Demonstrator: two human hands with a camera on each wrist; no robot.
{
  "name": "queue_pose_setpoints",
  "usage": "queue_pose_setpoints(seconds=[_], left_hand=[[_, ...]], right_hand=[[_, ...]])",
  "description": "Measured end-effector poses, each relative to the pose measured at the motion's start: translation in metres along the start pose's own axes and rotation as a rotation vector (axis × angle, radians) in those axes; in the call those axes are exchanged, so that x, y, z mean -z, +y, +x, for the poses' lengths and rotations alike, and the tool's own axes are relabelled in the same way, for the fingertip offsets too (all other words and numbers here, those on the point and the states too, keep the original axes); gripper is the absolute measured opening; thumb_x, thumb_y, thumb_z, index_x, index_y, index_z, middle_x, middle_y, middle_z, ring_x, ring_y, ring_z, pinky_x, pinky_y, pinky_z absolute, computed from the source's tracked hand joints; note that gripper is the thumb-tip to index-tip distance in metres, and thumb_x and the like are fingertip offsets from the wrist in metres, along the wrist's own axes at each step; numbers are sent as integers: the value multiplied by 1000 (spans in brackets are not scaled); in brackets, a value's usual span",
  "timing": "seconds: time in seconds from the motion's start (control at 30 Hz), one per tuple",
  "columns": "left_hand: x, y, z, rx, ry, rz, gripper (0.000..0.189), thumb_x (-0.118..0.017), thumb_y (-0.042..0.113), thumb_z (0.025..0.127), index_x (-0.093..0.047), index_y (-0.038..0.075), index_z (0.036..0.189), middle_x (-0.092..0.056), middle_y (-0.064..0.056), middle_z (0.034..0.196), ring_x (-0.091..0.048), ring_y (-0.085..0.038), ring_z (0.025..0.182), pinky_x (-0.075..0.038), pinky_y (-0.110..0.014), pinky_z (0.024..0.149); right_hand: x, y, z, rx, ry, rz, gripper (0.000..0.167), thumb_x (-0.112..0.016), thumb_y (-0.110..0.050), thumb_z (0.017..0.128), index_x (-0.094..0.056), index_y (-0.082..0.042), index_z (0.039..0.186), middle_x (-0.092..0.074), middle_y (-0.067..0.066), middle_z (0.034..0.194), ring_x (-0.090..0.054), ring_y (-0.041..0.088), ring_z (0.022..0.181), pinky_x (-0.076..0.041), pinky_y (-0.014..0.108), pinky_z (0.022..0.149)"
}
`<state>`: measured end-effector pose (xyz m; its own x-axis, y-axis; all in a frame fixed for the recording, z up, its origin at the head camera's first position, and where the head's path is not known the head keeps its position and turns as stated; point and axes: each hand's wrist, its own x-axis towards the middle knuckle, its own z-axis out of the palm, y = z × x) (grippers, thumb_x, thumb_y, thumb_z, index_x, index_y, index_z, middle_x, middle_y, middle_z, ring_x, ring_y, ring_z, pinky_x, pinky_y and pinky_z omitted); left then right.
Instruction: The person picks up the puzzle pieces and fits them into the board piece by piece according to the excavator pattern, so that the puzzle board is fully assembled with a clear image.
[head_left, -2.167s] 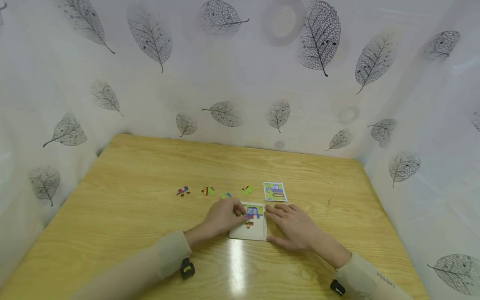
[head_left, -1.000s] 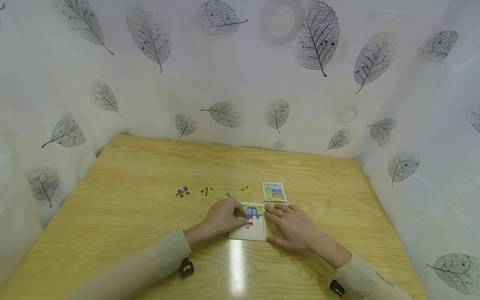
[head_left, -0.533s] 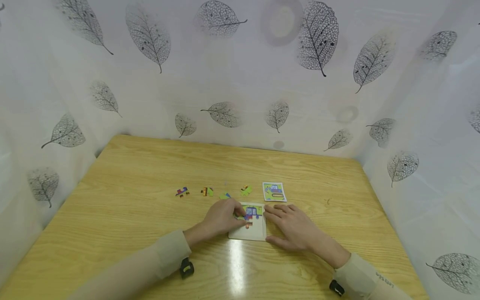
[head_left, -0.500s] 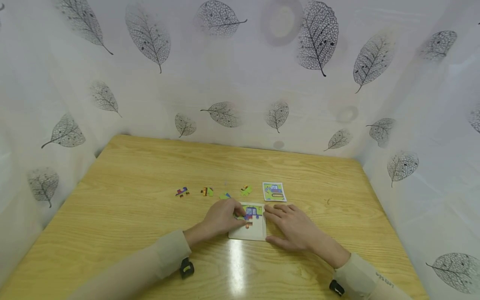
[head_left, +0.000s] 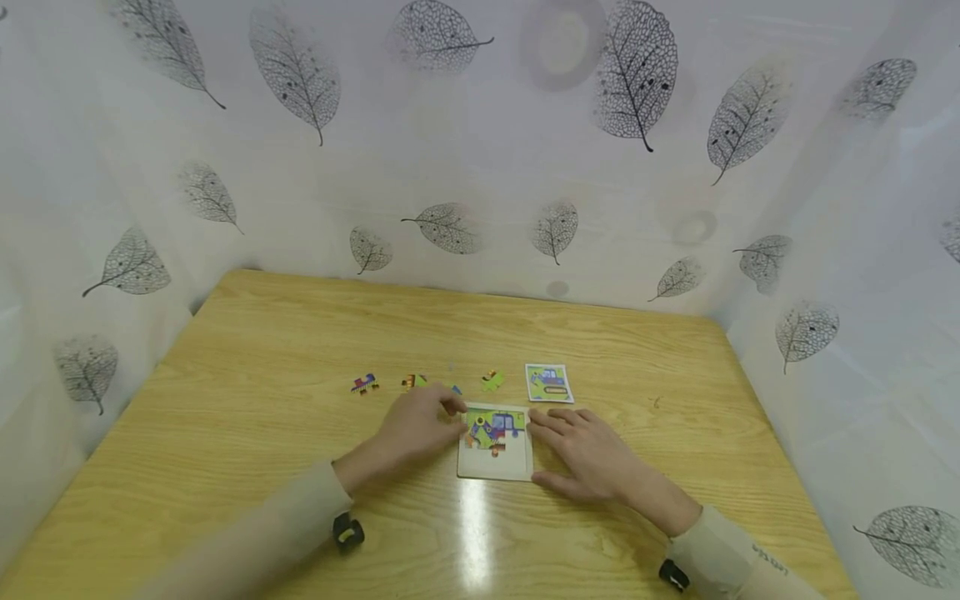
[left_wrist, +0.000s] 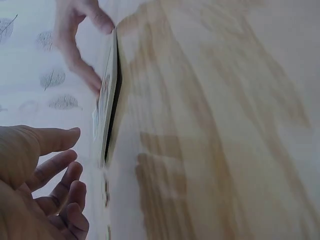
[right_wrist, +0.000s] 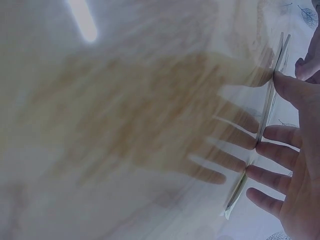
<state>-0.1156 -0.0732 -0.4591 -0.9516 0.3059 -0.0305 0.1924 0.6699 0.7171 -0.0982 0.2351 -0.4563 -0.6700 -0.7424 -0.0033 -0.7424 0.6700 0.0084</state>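
Observation:
A white jigsaw tray (head_left: 502,470) lies on the table in the head view, its upper part filled with joined puzzle pieces (head_left: 491,427) that show a blue vehicle on green. The lower part shows bare white board. Just off the tray's left edge is my left hand (head_left: 414,427); in the left wrist view its thumb (left_wrist: 62,140) and loosely bent fingers have nothing between them. My right hand (head_left: 588,454) rests along the right edge, fingers spread and touching the tray's side. The right wrist view shows those fingers (right_wrist: 272,155) nearly straight.
Behind the tray lie loose puzzle pieces: a purple one (head_left: 364,383), an orange and green one (head_left: 414,381), a blue-cornered one (head_left: 457,389) partly behind my left hand, and a green one (head_left: 492,381). A printed picture card (head_left: 549,383) lies on the wooden table (head_left: 300,333).
My left hand has let go of the pieces at the tray's left side and moved left, uncovering the vehicle's arm in the picture. The right hand and the tray have stayed put.

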Motion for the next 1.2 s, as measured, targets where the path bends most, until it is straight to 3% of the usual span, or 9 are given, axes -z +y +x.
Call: queue_pose_setpoints(seconds=[0.17,0.43,0.53,0.7,0.93,1.2], left_hand=[[27,-19,-2,23,47,30,19,-82,27,90,-78,17,105,-77,-1,106,-69,-14,92,-56,-34,79],[65,-50,-10,18,60,-6,29,-82,25,92,-76,10,116,-76,-10,112,-65,-13,83,-55,-29,74],[77,-60,-12,16,93,42,32,-81,25,92,-75,8,118,-77,-12,112,-66,-16,86,-55,-30,76],[95,-77,-16,69,120,108,36,-80,27,93,-73,5,121,-76,-14,112,-67,-18,85,-53,-30,70],[107,-97,-18,129,114,97,41,-79,29,93,-72,4,124,-74,-18,118,-71,-25,94,-54,-33,75],[104,-107,-15,130,95,114,41,-78,32,93,-73,2,120,-76,-18,117,-70,-34,107,-56,-54,96]], right_hand=[[1,0,0,-1,3,-2,68,-62,-61,99,-60,-13,148,-60,8,155,-61,32,137,-53,53,109],[-1,1,-2,-2,-10,-2,69,-60,-62,100,-59,-13,149,-59,8,156,-60,32,138,-53,53,109],[-2,1,-2,3,-4,-9,69,-60,-62,100,-59,-14,149,-60,8,155,-61,32,137,-53,53,109],[-1,1,-1,9,5,-16,69,-61,-62,99,-60,-14,148,-60,8,155,-61,32,137,-54,52,109],[0,1,-1,5,2,-14,69,-61,-61,99,-59,-14,149,-60,7,155,-61,32,137,-54,53,109],[0,0,0,-2,-13,-6,69,-60,-62,100,-58,-14,150,-59,8,156,-60,32,138,-53,53,110]])
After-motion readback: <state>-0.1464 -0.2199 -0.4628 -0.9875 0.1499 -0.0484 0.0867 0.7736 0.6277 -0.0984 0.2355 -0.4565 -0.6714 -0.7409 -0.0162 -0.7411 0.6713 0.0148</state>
